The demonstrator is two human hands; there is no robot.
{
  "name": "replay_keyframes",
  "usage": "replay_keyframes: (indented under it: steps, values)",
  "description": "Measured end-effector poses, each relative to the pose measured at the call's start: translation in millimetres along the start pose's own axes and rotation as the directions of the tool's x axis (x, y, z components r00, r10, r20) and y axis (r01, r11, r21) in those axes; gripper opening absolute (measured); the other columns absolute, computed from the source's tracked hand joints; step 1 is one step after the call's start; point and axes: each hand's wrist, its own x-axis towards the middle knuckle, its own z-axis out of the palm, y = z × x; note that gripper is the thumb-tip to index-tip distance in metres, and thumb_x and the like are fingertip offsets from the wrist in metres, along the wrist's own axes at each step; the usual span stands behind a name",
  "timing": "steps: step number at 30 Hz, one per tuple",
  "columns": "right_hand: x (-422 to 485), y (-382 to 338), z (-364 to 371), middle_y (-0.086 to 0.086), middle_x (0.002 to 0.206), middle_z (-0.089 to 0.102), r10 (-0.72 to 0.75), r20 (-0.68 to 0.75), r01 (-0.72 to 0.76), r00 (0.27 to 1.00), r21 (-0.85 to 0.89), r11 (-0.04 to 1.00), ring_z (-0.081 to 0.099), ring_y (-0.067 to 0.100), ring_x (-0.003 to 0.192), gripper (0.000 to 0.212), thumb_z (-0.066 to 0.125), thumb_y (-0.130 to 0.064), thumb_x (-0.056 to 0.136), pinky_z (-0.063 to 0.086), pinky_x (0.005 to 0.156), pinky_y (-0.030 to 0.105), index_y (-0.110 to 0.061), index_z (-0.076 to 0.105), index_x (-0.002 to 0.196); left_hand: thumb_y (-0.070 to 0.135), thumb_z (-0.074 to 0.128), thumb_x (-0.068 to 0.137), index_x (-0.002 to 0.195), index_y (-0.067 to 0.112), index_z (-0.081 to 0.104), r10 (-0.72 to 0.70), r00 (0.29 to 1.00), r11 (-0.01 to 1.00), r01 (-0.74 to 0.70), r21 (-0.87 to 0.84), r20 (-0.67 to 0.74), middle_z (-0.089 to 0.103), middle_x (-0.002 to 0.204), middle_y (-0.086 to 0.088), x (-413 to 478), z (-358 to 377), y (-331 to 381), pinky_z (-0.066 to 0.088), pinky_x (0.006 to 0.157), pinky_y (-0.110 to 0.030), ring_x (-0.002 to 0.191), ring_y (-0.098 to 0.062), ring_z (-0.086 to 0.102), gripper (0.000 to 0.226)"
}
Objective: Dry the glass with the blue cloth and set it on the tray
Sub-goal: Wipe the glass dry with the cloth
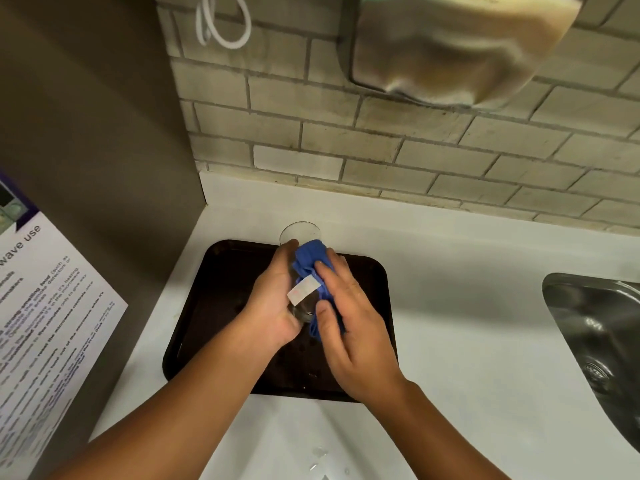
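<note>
Drying in hand, above the dark rectangular plastic tray on the white counter.

Left hand wrapped round clear drinking glass, long axis tilted away, rim far; right hand fingers pressing bunched blue cloth against its side.

Clear glass: tumbler, tilted with open rim away from person, held above tray, base low. Blue cloth: bunched, white label showing, pressed against glass's right side. Tray: dark, rectangular, rounded corners, flat on white table, few water drops.
</note>
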Motion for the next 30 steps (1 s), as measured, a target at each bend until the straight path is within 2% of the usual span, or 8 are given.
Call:
replay_keyframes:
  steps: [2, 5, 9, 12, 16, 18, 24, 30]
  values:
    - [2.2, 3.6, -1.5, -0.002, 0.172, 0.040, 0.023, -0.002, -0.023, 1.000, 0.048, 0.999, 0.028, 0.010, 0.163, 0.049, 0.044, -0.017, 0.113, 0.029, 0.132, 0.038, -0.019, 0.046, 0.162, 0.054, 0.054, 0.106, 0.089, 0.009, 0.085, -0.023, 0.998, 1.000, 0.022, 0.011, 0.053, 0.080, 0.091, -0.012, 0.1, -1.5, -4.0, 0.065, 0.073, -0.032, 0.079, -0.023, 0.080, 0.057]
    - [3.9, 3.3, 0.5, -0.003, 0.164, 0.053, 0.139, -0.003, -0.130, 0.990, 0.322, 0.938, 0.044, 0.019, 0.156, 0.049, 0.041, -0.017, 0.114, 0.039, 0.127, 0.047, -0.021, 0.044, 0.163, 0.061, 0.070, 0.095, 0.115, 0.010, 0.084, -0.019, 0.998, 0.998, 0.015, 0.065, 0.067, 0.082, 0.109, -0.014, -5.2, -0.6, -5.5, 0.062, 0.087, -0.042, 0.096, -0.028, 0.079, 0.056]
    - [7.1, -3.7, 5.5, 0.003, 0.142, 0.073, 0.413, 0.028, -0.322, 0.910, 0.675, 0.664, 0.067, 0.021, 0.135, 0.042, 0.044, -0.024, 0.115, 0.048, 0.121, 0.046, -0.018, 0.055, 0.155, 0.052, 0.082, 0.087, 0.122, 0.011, 0.082, 0.032, 0.999, 0.995, -0.035, 0.093, 0.038, 0.084, 0.115, -0.016, -12.2, 1.6, -5.6, 0.062, 0.088, -0.044, 0.098, -0.030, 0.082, 0.054]
    - [6.4, 1.3, 13.3, 0.008, 0.135, 0.077, 0.556, 0.071, -0.418, 0.828, 0.739, 0.529, 0.071, 0.027, 0.129, 0.037, 0.042, -0.020, 0.116, 0.046, 0.121, 0.055, -0.020, 0.068, 0.142, 0.048, 0.079, 0.092, 0.120, 0.015, 0.078, 0.102, 0.995, 0.994, -0.102, 0.051, -0.003, 0.083, 0.105, -0.010, -12.1, -1.2, -6.5, 0.061, 0.083, -0.042, 0.095, -0.026, 0.080, 0.043]
    - [0.8, -3.5, 15.4, -0.002, 0.124, 0.082, 0.555, 0.049, -0.433, 0.830, 0.684, 0.587, 0.076, 0.021, 0.121, 0.036, 0.042, -0.016, 0.116, 0.056, 0.112, 0.043, -0.028, 0.073, 0.130, 0.057, 0.066, 0.098, 0.135, 0.014, 0.074, 0.105, 0.994, 0.992, -0.108, -0.061, -0.043, 0.081, 0.122, -0.016, -7.7, -6.0, -5.9, 0.060, 0.098, -0.046, 0.110, -0.032, 0.079, 0.057]
    - [-2.2, -9.8, 15.3, -0.010, 0.131, 0.079, 0.465, 0.037, -0.383, 0.885, 0.627, 0.679, 0.071, 0.014, 0.128, 0.038, 0.039, -0.013, 0.116, 0.056, 0.109, 0.029, -0.028, 0.064, 0.141, 0.066, 0.063, 0.097, 0.123, 0.013, 0.080, 0.087, 0.996, 0.993, -0.088, -0.075, -0.017, 0.084, 0.117, -0.016, -8.3, -6.8, -5.1, 0.062, 0.092, -0.045, 0.098, -0.031, 0.082, 0.062]
    - [6.1, -3.1, 7.0, 0.003, 0.129, 0.080, 0.504, 0.052, -0.426, 0.862, 0.615, 0.664, 0.074, 0.021, 0.124, 0.038, 0.039, -0.017, 0.116, 0.054, 0.115, 0.046, -0.024, 0.070, 0.138, 0.047, 0.080, 0.087, 0.136, 0.017, 0.073, 0.205, 0.976, 0.976, -0.210, 0.065, 0.068, 0.083, 0.120, -0.009, -13.1, -4.9, -7.8, 0.062, 0.088, -0.040, 0.104, -0.024, 0.082, 0.058]
    - [4.6, 0.4, 1.0, -0.012, 0.147, 0.070, 0.436, 0.054, -0.401, 0.898, 0.506, 0.764, 0.064, 0.008, 0.136, 0.046, 0.045, -0.026, 0.113, 0.048, 0.120, 0.035, -0.023, 0.050, 0.159, 0.037, 0.075, 0.094, 0.140, 0.027, 0.068, 0.355, 0.933, 0.892, -0.358, 0.277, 0.064, 0.083, 0.121, -0.003, -13.9, -13.0, -12.0, 0.063, 0.082, -0.029, 0.102, -0.014, 0.083, 0.047]
